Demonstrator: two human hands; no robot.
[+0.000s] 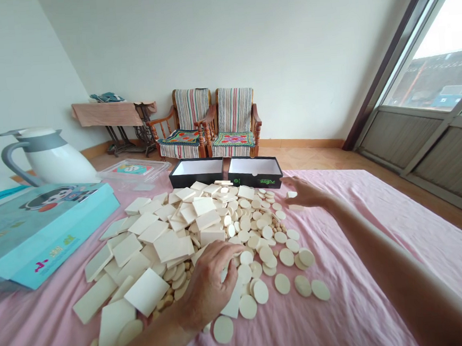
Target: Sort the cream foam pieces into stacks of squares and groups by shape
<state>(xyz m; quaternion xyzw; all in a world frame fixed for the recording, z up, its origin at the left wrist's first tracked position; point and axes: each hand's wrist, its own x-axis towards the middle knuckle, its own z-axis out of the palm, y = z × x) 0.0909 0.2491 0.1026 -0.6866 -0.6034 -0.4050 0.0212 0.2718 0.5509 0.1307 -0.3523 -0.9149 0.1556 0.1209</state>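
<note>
My left hand [213, 275] is curled low over a heap of pale wooden pieces, thumb bent toward the fingers. What lies inside its grip is mostly hidden; a round wooden disc [246, 257] shows beside the fingertips. Farther off, my right hand [306, 192] reaches beside the right black box [255, 180], fingers apart. A small pale piece [292, 194] shows between its thumb and fingers; whether they touch it is unclear. Flat square wooden tiles [146, 291] fill the heap's left side. Discs [282, 283] spread over its right, with small wooden balls [278, 227] among them.
A second black box [197, 173] stands beside the first, both open-topped. Left are a turquoise box [60, 234], a white jug [60, 160] and a clear plastic case [135, 172]. Pink cloth [361, 205] covers the surface. Two wooden chairs [230, 119] stand beyond.
</note>
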